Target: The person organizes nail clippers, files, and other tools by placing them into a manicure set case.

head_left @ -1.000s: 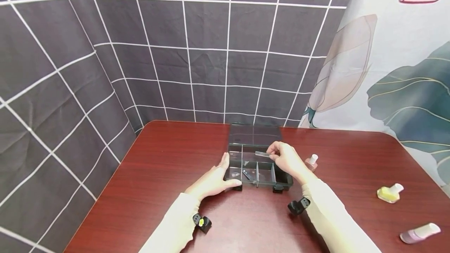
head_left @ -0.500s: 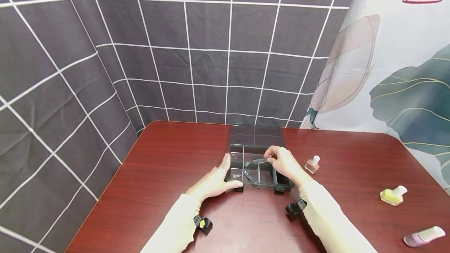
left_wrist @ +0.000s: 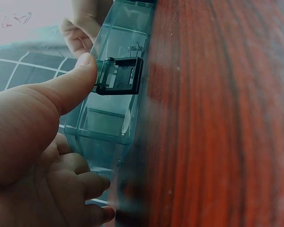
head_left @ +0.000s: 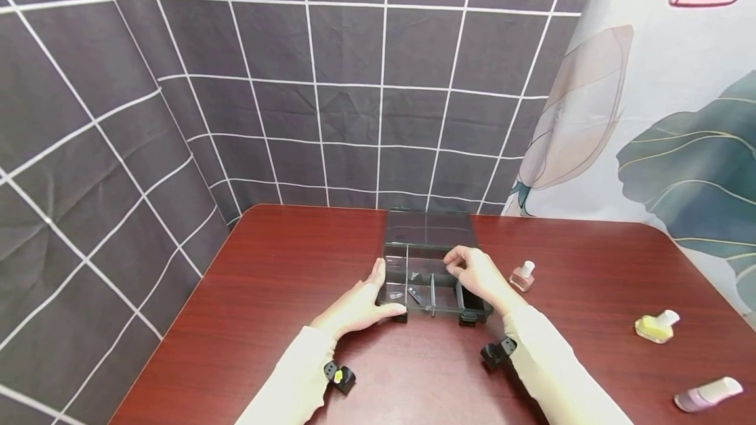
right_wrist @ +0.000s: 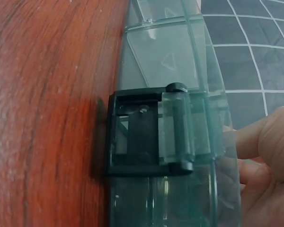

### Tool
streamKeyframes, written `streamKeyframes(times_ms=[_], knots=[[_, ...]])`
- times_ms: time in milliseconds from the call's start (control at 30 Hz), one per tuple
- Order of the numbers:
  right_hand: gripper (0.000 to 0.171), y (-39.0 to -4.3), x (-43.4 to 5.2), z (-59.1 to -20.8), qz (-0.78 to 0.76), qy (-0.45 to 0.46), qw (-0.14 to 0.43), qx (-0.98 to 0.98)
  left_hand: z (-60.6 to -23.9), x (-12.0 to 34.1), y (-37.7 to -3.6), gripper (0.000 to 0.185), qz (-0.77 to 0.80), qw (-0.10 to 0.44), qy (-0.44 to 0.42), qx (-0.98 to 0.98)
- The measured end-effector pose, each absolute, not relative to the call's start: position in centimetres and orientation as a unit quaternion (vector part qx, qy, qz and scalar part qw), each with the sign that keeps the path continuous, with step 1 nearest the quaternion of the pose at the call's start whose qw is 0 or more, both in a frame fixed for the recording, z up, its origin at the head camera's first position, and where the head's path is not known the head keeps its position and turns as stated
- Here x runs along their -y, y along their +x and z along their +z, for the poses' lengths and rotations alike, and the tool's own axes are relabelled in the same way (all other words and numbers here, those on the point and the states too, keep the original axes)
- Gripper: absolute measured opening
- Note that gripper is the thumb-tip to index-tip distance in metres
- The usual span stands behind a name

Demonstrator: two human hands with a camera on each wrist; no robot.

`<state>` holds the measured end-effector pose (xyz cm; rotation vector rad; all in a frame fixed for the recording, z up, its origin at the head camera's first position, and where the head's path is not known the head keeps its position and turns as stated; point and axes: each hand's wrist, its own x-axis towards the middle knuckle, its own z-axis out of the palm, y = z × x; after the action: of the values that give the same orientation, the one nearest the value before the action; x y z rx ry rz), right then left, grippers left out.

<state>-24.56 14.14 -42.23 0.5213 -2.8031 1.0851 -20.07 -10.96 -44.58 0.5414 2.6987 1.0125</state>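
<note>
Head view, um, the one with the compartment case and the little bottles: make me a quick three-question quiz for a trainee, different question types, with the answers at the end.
1. Multiple choice: which bottle is nearest the compartment case? A yellow; B pink; C lilac.
2. True or false: the lid is closed over the compartment case.
3. Short answer: which grip, left or right, has its thumb at the front edge of the compartment case?

Key:
1. B, the pink bottle.
2. False; the lid is open, behind the compartments.
3. The left grip.
</note>
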Motion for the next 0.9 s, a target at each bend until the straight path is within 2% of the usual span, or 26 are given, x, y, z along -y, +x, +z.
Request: streamKeyframes(times_ms=[267,900], knots=[[0.01,-23.8,-15.1,-41.6,0.358,0.157,0.082,0.917,-44.6,10.9,-20.1,0.098,0.342,0.105,0.189,-0.914],[0.014,-21.8,-17.8,-40.6,0.385,0.107,0.128,0.908,-44.4,11.1,-19.9,0.098,0.339,0.103,0.197,-0.914]])
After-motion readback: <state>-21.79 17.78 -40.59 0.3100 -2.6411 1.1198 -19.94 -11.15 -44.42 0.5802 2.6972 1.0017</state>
